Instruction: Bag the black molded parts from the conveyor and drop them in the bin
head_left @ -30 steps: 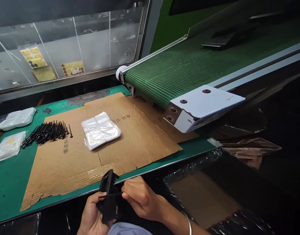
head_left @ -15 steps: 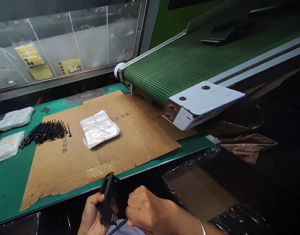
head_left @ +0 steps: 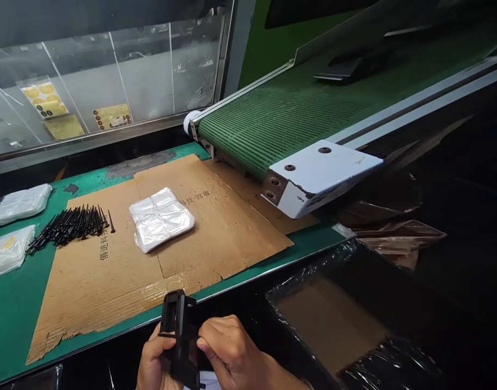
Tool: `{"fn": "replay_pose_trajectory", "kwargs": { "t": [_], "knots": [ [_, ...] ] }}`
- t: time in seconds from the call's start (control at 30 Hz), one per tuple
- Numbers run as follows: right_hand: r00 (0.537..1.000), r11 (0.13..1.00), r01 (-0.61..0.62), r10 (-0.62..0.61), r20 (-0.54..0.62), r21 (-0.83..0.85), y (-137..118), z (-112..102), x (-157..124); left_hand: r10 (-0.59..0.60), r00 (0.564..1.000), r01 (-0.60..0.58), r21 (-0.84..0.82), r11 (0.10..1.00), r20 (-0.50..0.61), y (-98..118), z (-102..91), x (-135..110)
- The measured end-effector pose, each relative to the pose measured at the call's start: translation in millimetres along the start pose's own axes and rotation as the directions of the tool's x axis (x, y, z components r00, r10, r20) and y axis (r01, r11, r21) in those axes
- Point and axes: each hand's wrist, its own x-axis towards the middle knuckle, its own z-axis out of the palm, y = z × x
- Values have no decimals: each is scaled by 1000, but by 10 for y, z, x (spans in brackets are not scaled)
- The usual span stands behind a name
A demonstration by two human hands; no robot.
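My left hand (head_left: 153,357) is closed around a black plastic part (head_left: 184,346) with a long slot in its upper face, held upright near the bottom of the view. My right hand (head_left: 232,349) is at the part's right side, fingers curled and pinched. A thin black pin (head_left: 166,335) crosses the part between the two hands; its end at my right fingers is mostly hidden. Beyond them, a tied stack of clear plastic bags (head_left: 161,219) lies on the cardboard sheet (head_left: 110,303). A pile of black pins (head_left: 72,227) lies left of the stack.
A green conveyor belt (head_left: 268,124) slopes down from the right, with a dark part (head_left: 340,70) on it. Its white end block (head_left: 321,173) overhangs the green table (head_left: 7,336). More bags (head_left: 21,203) lie at the left. Black plastic sheeting (head_left: 394,357) covers the lower right.
The black part has been turned more upright and facing me. My right hand has come up and closer to it, and the pin has risen from below to across the part.
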Motion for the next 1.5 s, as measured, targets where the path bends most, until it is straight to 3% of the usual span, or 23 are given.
{"fn": "replay_pose_trajectory", "kwargs": {
  "t": [0.17, 0.33, 0.4, 0.53, 0.67, 0.83, 0.93, 1.03, 1.13, 1.2, 1.27, 1.37, 1.43, 1.5],
  "knots": [
    [986, 982, -152, 159, -57, 114, 173, 56, 51, -44, 994, 39, 51, 998, 96, -46, -102, -3],
    [968, 918, -251, 246, 56, 306, 277, 1, 104, -6, 979, -55, 290, 956, 205, 47, -138, -80],
    [974, 901, -225, 213, 73, 372, 261, -65, 105, 19, 965, -128, 403, 906, 262, 126, -91, -112],
    [993, 910, -79, 34, 116, 406, 174, -184, 115, -95, 919, -173, 608, 775, 383, 280, -9, -114],
    [985, 919, 5, -73, 158, 393, 100, -224, 161, -127, 933, -127, 639, 759, 336, 325, -50, -71],
    [971, 919, 29, -119, 207, 393, 122, -205, 175, -116, 903, -232, 696, 680, 414, 290, -105, -37],
    [958, 906, 47, -160, 237, 420, 149, -204, 121, -74, 905, -262, 687, 678, 419, 281, -126, -21],
    [943, 887, 82, -217, 253, 455, 136, -246, 36, -110, 908, -218, 681, 699, 404, 299, -175, 7],
    [922, 881, 94, -253, 294, 464, 119, -302, -55, -13, 925, -255, 647, 718, 379, 343, -209, 43],
    [950, 890, 22, -161, 269, 455, 134, -318, -103, 55, 933, -297, 676, 674, 355, 375, -191, 67],
    [977, 887, -143, 57, 204, 440, 166, -306, -125, 36, 925, -329, 752, 571, 377, 400, -140, 90],
    [918, 783, -393, 303, 256, 482, 199, -256, -99, -56, 878, -409, 807, 427, 475, 435, -38, 124],
    [862, 724, -498, 353, 364, 477, 191, -223, -55, -81, 856, -453, 817, 357, 510, 472, 19, 137],
    [829, 714, -549, 401, 388, 434, 168, -204, -11, -38, 852, -486, 815, 317, 523, 519, 56, 139]
  ]
}}
